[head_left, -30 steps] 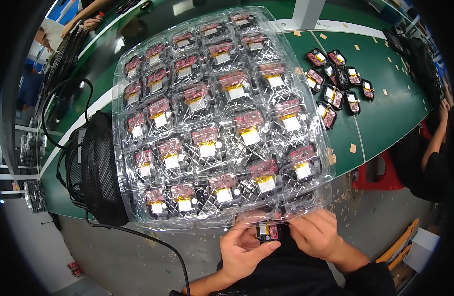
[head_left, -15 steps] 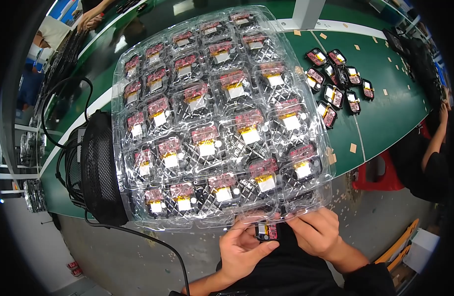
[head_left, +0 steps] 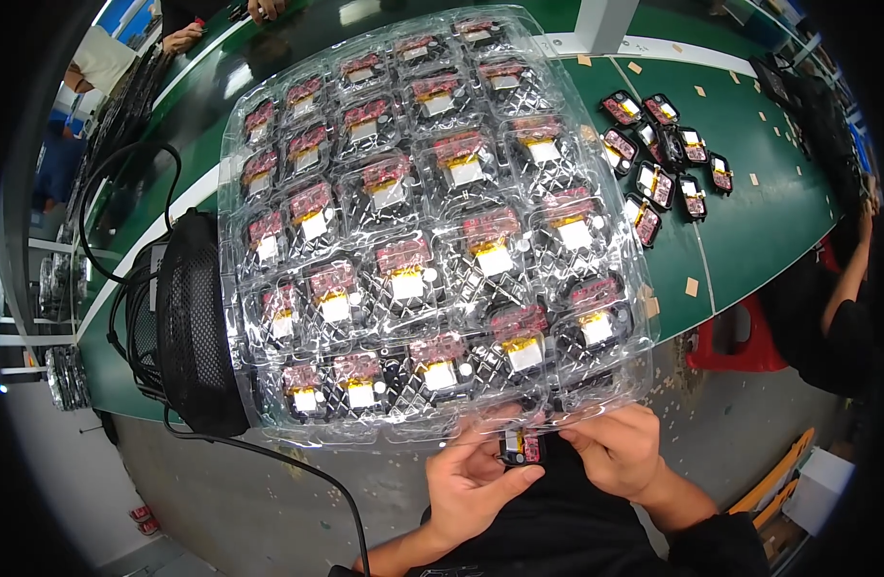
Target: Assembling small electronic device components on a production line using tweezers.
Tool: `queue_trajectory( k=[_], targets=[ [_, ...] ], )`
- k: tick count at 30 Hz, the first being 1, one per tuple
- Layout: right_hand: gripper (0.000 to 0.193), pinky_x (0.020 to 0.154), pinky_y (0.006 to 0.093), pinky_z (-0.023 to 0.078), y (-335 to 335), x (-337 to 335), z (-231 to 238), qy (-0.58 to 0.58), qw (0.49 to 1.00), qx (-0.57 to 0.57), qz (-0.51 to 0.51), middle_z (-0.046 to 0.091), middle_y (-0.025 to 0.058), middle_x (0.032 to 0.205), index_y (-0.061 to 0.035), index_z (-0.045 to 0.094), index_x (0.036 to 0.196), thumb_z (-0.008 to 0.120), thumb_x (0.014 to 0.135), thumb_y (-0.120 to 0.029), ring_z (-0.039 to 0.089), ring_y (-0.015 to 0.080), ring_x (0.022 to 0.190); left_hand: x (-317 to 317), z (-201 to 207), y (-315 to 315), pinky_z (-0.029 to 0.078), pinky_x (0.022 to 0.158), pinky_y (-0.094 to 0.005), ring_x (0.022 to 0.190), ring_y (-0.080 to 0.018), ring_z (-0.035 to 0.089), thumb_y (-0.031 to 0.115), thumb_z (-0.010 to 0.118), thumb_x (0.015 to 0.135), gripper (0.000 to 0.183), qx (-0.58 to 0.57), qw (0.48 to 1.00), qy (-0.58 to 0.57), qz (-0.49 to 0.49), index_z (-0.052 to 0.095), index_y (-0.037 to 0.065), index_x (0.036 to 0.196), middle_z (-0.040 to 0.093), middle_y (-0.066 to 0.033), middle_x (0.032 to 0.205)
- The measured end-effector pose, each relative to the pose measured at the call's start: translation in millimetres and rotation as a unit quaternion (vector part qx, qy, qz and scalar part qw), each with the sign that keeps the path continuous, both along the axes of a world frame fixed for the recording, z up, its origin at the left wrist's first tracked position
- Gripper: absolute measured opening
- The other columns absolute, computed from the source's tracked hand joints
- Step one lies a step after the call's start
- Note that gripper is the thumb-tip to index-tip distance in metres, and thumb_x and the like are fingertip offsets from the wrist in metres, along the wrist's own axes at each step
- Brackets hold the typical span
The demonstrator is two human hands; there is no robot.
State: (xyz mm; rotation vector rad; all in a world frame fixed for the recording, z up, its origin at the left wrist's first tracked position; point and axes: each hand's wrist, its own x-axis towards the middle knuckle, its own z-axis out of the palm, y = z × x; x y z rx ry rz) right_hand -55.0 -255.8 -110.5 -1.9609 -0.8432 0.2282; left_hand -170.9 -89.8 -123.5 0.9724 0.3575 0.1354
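Note:
In my left hand (head_left: 475, 486) is a small black device housing (head_left: 522, 448) with a red circuit board and a pale battery with yellow tape. My thumb presses along its lower edge, the fingers behind it. Just to its right my right hand (head_left: 622, 450) is closed in a pinch by the tray's near edge; what lies between its fingertips is hidden. Above both hands, the clear plastic blister tray (head_left: 432, 409) spreads over the bench, its pockets filled with similar housings. The tray's near edge hangs over my fingers and partly covers them.
Several loose housings (head_left: 655, 185) lie in a cluster on the green bench (head_left: 749, 226), among small tan pieces. A black mesh bag (head_left: 203, 327) with cables stands left of the tray. A red stool (head_left: 740, 341) and other people are around the bench.
Both hands stay almost in place, and the housing in my left hand has shifted up very slightly. At the far upper left, another person's hands have moved.

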Motion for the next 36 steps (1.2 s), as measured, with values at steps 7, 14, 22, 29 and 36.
queue_trajectory(
  k=[7,14,22,29,36],
  targets=[
    [0.027,0.064,0.0341,0.057,0.0,-3.8,-5.2,-0.012,1.000,-0.007,-0.009,0.074,0.0118,0.094,-0.0012,0.075,0.097,0.077,0.071,0.007,0.071,0.0283,0.076,-1.9,-1.5,-0.8,0.054,0.104,-0.0386,0.130,-0.0301,0.056,-0.017,0.074,0.084,0.064,-0.013,1.000,0.018,0.000,0.047,-0.013,0.142,0.046,-0.0183,0.147],
    [0.026,0.064,0.0338,0.057,4.4,-3.0,-3.9,-0.062,0.998,-0.018,-0.004,0.074,0.0098,0.091,-0.0014,0.075,0.096,0.077,0.071,0.007,0.071,0.0265,0.076,-4.4,-4.3,-0.9,0.054,0.104,-0.0396,0.132,-0.0304,0.053,-0.017,0.073,0.084,0.064,-0.006,0.999,0.029,0.014,0.046,-0.015,0.142,0.046,-0.0206,0.148],
    [0.021,0.060,0.0331,0.055,5.4,-5.6,-5.6,-0.042,0.999,-0.007,-0.017,0.073,0.0097,0.084,-0.0026,0.075,0.091,0.078,0.072,0.004,0.070,0.0257,0.070,-7.7,-4.9,-1.8,0.053,0.105,-0.0392,0.132,-0.0305,0.054,-0.018,0.072,0.084,0.065,-0.012,1.000,0.012,0.012,0.045,-0.015,0.142,0.044,-0.0198,0.148],
    [0.028,0.059,0.0331,0.055,5.3,-12.2,-10.5,-0.092,0.995,-0.005,-0.029,0.072,0.0085,0.085,-0.0023,0.075,0.095,0.075,0.069,0.007,0.069,0.0253,0.070,-2.6,2.2,-1.3,0.054,0.105,-0.0394,0.133,-0.0326,0.054,-0.019,0.070,0.084,0.061,-0.017,0.999,0.028,0.004,0.048,-0.013,0.140,0.045,-0.0184,0.145],
    [0.022,0.054,0.0338,0.052,8.7,-11.5,-5.0,-0.154,0.987,-0.036,-0.018,0.069,0.0083,0.079,-0.0039,0.073,0.088,0.077,0.068,0.005,0.067,0.0247,0.062,-3.2,7.6,-1.3,0.054,0.106,-0.0411,0.133,-0.0335,0.055,-0.019,0.071,0.084,0.060,0.009,0.999,0.040,0.007,0.049,-0.012,0.140,0.044,-0.0201,0.147]
  ],
)
